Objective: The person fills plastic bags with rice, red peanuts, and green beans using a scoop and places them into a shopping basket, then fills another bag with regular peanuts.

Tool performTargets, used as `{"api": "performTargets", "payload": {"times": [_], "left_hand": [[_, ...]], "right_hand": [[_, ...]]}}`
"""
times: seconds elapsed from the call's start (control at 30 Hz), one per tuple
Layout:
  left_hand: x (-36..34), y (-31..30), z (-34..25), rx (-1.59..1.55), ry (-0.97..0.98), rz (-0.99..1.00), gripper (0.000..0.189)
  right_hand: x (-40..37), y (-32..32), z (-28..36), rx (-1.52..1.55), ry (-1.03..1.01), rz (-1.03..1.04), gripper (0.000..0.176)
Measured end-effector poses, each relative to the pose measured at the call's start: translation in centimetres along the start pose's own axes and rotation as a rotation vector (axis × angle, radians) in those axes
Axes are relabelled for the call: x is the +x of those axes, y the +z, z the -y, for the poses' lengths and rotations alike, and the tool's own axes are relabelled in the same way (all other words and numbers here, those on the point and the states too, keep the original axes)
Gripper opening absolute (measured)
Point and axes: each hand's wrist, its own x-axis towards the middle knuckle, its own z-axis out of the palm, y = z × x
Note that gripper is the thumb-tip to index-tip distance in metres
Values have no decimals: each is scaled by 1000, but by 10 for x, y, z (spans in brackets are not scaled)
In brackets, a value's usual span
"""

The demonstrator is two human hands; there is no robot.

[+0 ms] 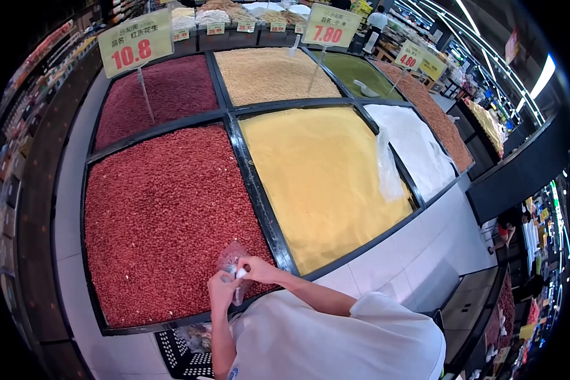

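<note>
Both of my hands meet over the near edge of the bin of red peanuts. My left hand is closed on a clear plastic bag, which hangs and spreads around the fingers. Just right of it and slightly higher, my right hand pinches the bag near a small white piece. What the white piece is I cannot tell. Red shows through the bag, but whether anything lies inside is unclear.
Black dividers separate the peanuts from a bin of yellow grain. White, green, beige and dark red goods fill other bins. Price signs stand on thin rods. A black basket sits below. Distant people are visible.
</note>
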Motion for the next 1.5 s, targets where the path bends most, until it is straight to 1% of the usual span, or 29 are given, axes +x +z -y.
{"api": "performTargets", "payload": {"times": [0.07,0.1,0.23,0.3,0.4,0.43,0.47,0.53,0.57,0.63,0.67,0.7,0.73,0.77,0.83,0.87,0.9,0.97,1.0,1.07,1.1,1.13,1.17,1.2,1.23,1.27,1.37,1.47,1.5], "left_hand": [[1,4,1,8,-11,-19,27],[1,6,0,11,-16,-27,29],[-2,13,-6,271,97,-149,29],[-11,16,-8,436,163,-210,28],[-27,16,-18,452,218,-253,28],[-32,12,-23,400,190,-217,21],[-35,16,-22,221,183,-231,17],[-47,25,-12,-140,162,-251,12],[-50,25,-8,-220,178,-244,12],[-57,20,-22,-489,42,-241,12],[-63,14,-35,-621,-29,-236,12],[-71,4,-67,-776,-82,-194,10],[-70,2,-65,-970,-68,-122,10],[-66,-1,-60,-1163,-51,-47,10],[-58,0,-46,-1538,0,110,9],[-44,6,-11,-1608,147,365,17],[-34,9,-12,-858,377,40,22],[-17,10,-15,-257,514,-146,30],[-8,7,-17,-428,470,-31,34],[14,2,-23,-767,363,198,41],[16,-4,-19,-936,283,287,44],[7,-16,-7,-1106,190,331,48],[0,-24,-9,-1183,174,332,63],[-7,-32,-10,-1260,158,332,77],[-22,-39,-23,-1318,105,362,86],[-26,-31,-18,-1416,76,303,89],[-24,-36,-39,-1401,106,149,87],[-30,-40,-22,-1347,128,11,83],[-37,-43,-16,-1322,164,-52,81]], "right_hand": [[-1,4,-19,182,100,-28,15],[-2,8,-18,216,113,-95,12],[-15,27,-10,564,364,-379,10],[-19,27,-3,545,408,-390,10],[-23,26,15,583,454,-358,11],[-27,26,33,651,486,-375,11],[-29,25,44,719,515,-393,12],[-33,25,57,892,462,-392,11],[-35,24,71,947,422,-371,10],[-30,26,82,991,303,-358,7],[-29,24,87,1032,249,-268,6],[-26,20,98,1070,190,-178,6],[-24,16,111,1105,127,-87,7],[-21,16,127,1103,11,-89,7],[-11,11,140,1069,-178,103,7],[-9,6,148,1042,-275,193,7],[-11,1,166,1077,-293,335,7],[-13,-11,200,791,-308,388,9],[-16,-11,214,649,-307,416,11],[-22,3,234,316,-475,349,10],[-22,6,230,258,-490,299,10],[-21,13,225,219,-498,285,9],[-16,12,220,91,-613,222,6],[-17,7,218,164,-384,296,8],[-15,4,212,184,-374,324,11],[-13,2,210,197,-363,332,16],[-9,5,214,89,-346,351,26],[2,19,184,-254,-516,74,32],[-2,22,186,-321,-460,-16,27]]}}
